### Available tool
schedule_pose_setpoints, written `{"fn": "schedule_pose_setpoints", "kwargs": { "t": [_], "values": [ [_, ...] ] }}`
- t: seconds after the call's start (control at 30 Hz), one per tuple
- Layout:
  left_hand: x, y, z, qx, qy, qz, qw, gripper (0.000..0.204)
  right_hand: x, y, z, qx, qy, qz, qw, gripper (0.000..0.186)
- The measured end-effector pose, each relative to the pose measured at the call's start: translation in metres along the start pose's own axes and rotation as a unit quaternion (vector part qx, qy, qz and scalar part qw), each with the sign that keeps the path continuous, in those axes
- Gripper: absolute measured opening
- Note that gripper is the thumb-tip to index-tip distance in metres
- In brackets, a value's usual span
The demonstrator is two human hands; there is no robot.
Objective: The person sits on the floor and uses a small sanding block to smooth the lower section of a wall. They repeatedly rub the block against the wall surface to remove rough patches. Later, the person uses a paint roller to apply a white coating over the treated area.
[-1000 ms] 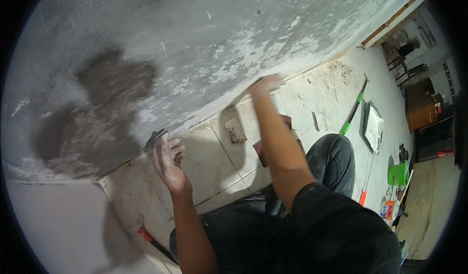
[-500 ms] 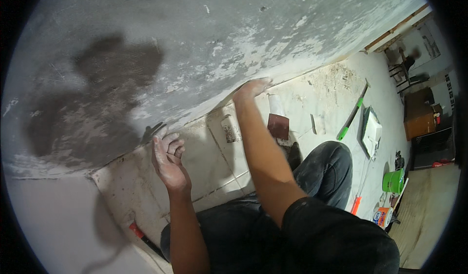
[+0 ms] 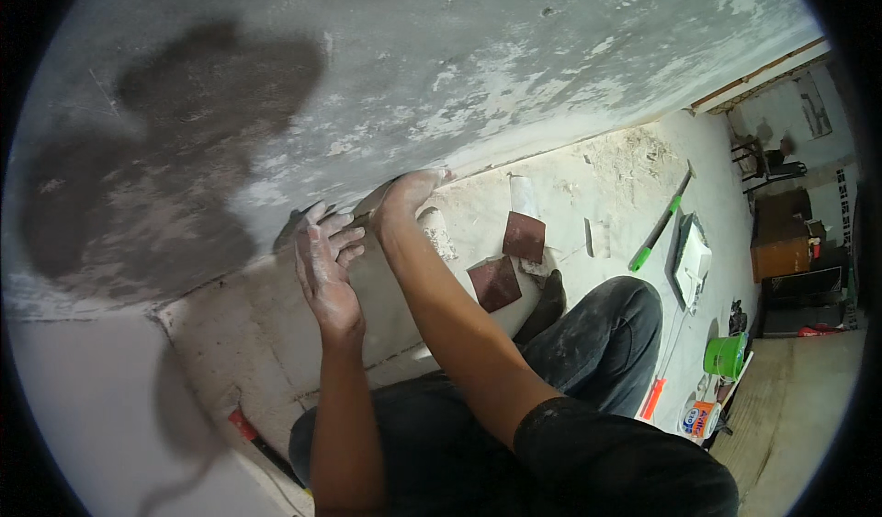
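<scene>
My left hand, dusted white, is raised beside the foot of the grey wall with its fingers apart and nothing in it. My right hand presses low against the wall just above the floor joint, fingers together and pointing right; whatever lies under the palm is hidden. Right of it on the floor are two brown sandpaper pieces, an upper one and a lower one. A whitish curled piece sits near my right wrist, and a white roll-like piece touches the upper sandpaper.
Farther right lie a green-handled scraper, a white tray-like tool and an orange-handled tool. A green bucket and a white-and-orange tub stand beyond my knee. A red-and-black handled tool is at lower left. Dust covers the floor.
My right hand has slid left along the wall base, closer to my left hand. The lower sandpaper piece has come into sight. The whole view has shifted slightly.
</scene>
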State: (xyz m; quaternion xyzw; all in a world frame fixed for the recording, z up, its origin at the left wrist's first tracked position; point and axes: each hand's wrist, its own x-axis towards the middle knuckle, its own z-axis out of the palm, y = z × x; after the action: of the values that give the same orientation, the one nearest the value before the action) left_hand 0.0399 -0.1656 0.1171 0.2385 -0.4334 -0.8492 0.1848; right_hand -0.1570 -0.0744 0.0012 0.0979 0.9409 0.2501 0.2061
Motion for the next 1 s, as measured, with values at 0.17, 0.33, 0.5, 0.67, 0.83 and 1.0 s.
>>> {"fn": "schedule_pose_setpoints", "kwargs": {
  "t": [0.17, 0.33, 0.5, 0.67, 0.83, 1.0],
  "values": [
    [-0.013, 0.006, -0.01, 0.016, 0.006, -0.004, 1.0, 0.057, 0.035, 0.058, 0.005, 0.004, 0.024, 0.001, 1.0, 0.063],
    [0.004, -0.006, 0.004, -0.007, 0.026, 0.037, 0.999, 0.059, 0.009, 0.009, 0.015, -0.086, 0.059, 0.034, 0.994, 0.07],
    [-0.01, 0.001, -0.016, -0.029, 0.062, 0.019, 0.997, 0.06, -0.024, 0.046, -0.046, -0.049, -0.062, -0.026, 0.997, 0.07],
    [0.001, -0.005, 0.006, -0.112, 0.104, 0.029, 0.988, 0.062, -0.086, -0.007, -0.069, 0.032, -0.067, -0.009, 0.997, 0.064],
    [0.014, -0.004, -0.031, 0.037, 0.251, 0.019, 0.967, 0.059, -0.108, -0.065, -0.049, -0.064, -0.053, -0.022, 0.996, 0.064],
    [0.023, -0.018, -0.019, -0.027, 0.095, -0.079, 0.992, 0.042, -0.158, -0.001, -0.032, 0.73, -0.054, -0.026, 0.681, 0.066]
  ]
}}
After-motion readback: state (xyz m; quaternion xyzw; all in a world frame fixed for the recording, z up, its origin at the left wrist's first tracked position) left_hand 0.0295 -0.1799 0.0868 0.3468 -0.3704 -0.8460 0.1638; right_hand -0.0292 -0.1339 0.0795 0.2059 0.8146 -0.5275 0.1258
